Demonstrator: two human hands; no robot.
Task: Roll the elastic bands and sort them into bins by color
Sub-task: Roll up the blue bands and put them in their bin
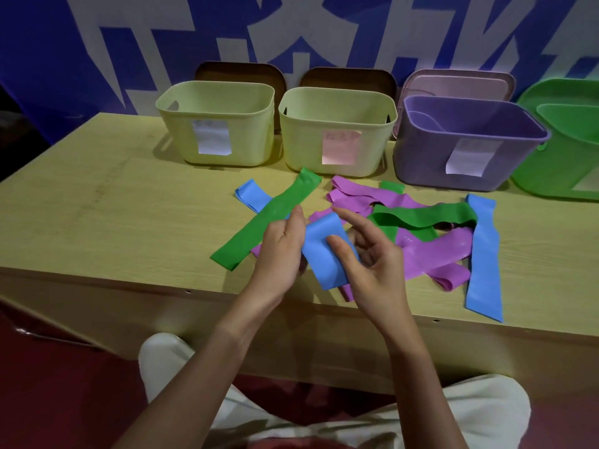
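A blue elastic band (321,251), partly folded over, is held above the table's front edge between both hands. My left hand (280,251) grips its left side. My right hand (369,254) pinches it with the thumb on its front face. Loose bands lie on the table behind: a long green one (269,222), another blue one (251,194) at the far left, a green one (424,217) across purple bands (431,254), and a long blue one (483,257) at the right. Behind them stand two pale yellow bins (217,124) (337,128), a purple bin (466,140) and a green bin (564,147).
Each bin carries a paper label on its front. Lids lean against the blue and white wall behind the bins. The wooden table (113,218) shows bare top on its left half. My knees in light trousers are below the table's front edge.
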